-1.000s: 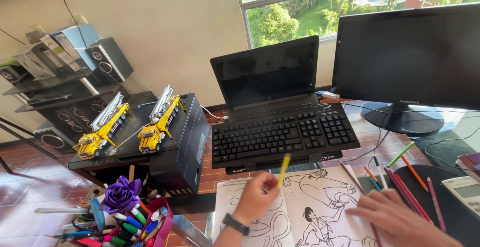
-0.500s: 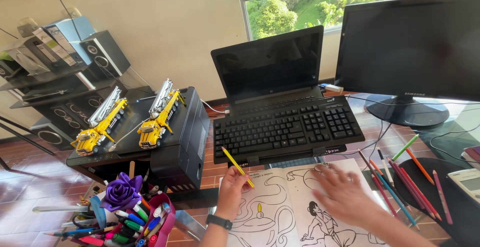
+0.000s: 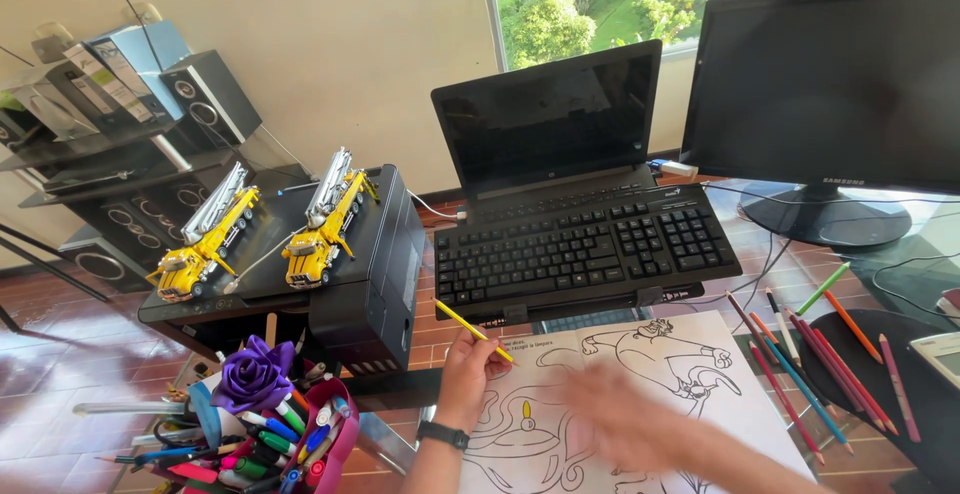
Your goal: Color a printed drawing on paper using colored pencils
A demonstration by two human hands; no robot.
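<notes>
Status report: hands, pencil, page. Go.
Left hand grips yellow pencil. Right hand blurred over coloring book, apparently empty. Loose colored pencils lie right.

We saw a glass desk (image 3: pixel 905 254) carrying a laptop (image 3: pixel 560 144), a black keyboard (image 3: pixel 585 254), a monitor (image 3: pixel 830 94), an open colouring book (image 3: pixel 640 394) and loose coloured pencils (image 3: pixel 810 364) beside it.
</notes>
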